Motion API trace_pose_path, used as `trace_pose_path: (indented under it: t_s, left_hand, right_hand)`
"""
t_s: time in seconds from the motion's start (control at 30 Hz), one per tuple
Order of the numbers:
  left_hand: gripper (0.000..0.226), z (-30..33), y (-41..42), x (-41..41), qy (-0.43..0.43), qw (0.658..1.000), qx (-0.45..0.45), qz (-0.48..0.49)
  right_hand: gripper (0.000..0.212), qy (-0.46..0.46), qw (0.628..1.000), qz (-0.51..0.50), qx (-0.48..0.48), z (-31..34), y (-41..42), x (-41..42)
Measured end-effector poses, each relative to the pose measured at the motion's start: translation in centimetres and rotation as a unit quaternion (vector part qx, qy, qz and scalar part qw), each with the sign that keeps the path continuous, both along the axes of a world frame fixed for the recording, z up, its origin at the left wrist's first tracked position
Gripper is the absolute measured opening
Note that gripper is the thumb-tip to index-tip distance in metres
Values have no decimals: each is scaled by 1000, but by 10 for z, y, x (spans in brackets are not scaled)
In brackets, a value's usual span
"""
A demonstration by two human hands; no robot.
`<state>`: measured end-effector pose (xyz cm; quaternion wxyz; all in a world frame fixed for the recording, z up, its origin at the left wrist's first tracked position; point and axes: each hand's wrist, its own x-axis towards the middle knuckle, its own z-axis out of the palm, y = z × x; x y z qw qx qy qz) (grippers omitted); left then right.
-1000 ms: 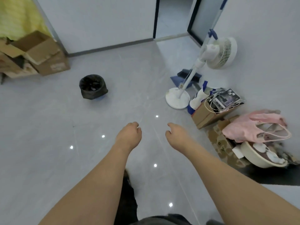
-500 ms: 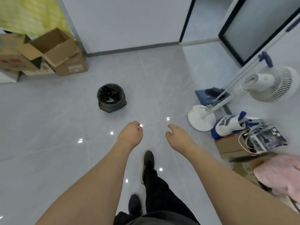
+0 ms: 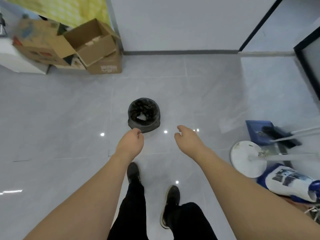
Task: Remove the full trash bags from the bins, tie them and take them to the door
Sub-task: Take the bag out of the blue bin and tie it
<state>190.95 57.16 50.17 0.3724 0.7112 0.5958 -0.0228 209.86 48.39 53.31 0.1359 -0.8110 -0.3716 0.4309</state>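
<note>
A small round bin lined with a black trash bag [image 3: 144, 115] stands on the grey tiled floor in the middle of the head view; a pale scrap of litter shows inside it. My left hand [image 3: 130, 142] hovers just short of the bin's near edge, fingers loosely curled, holding nothing. Further right, level with it, my right hand [image 3: 187, 138] hangs apart from the bin, fingers relaxed and empty. Both forearms reach forward over my legs and shoes.
Open cardboard boxes [image 3: 86, 47] are stacked against the wall at the back left. At the right lie a white fan base [image 3: 245, 158], a blue dustpan with brush [image 3: 263, 132] and a blue-white bottle [image 3: 290, 182]. A dark-framed doorway [image 3: 256, 26] is at the back right.
I have walked toward the bin; it has come from the far left to the centre, just beyond my hands. The fan and clutter have slid to the right edge. Both hands stay empty.
</note>
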Motion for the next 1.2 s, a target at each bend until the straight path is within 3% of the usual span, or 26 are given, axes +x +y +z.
trace_pose_path:
  t_s: [0.17,0.27,0.37,0.5,0.6,0.67,0.77,0.9,1.0,1.07,1.1,1.2]
  left_hand:
    - [28,-152,94,7,3,1000,-17,19]
    - [26,-275,136,21,-39,981,-73,176]
    - [19,-401,152,29,-112,874,-212,424]
    - [40,-533,150,29,-224,736,-330,547]
    - [57,-590,167,32,-326,675,-307,586]
    - [58,-600,178,32,-370,663,-278,588]
    - [36,-578,179,26,-360,686,-247,582]
    - [10,-522,191,28,-299,748,-146,575]
    - [8,-497,224,42,-311,788,-30,531]
    - [13,-497,248,56,-280,832,43,477]
    - [17,-503,261,62,-258,850,79,452]
    - [28,-531,301,74,-214,876,153,404]
  right_hand:
    - [46,44,996,-76,-14,-150,92,2]
    - [38,64,987,-147,-23,-275,133,5]
    - [24,135,959,-246,-45,-407,157,8]
    - [18,246,891,-376,-62,-547,176,16]
    - [49,365,818,-443,-29,-613,194,24]
    - [46,428,788,-442,-8,-625,206,26]
    - [25,443,784,-434,12,-606,210,24]
    - [17,353,831,-429,18,-560,213,25]
    - [14,280,849,-442,74,-541,231,32]
    - [3,251,859,-431,115,-538,248,38]
    - [8,243,864,-421,135,-539,259,43]
    - [6,236,867,-397,185,-552,294,62]
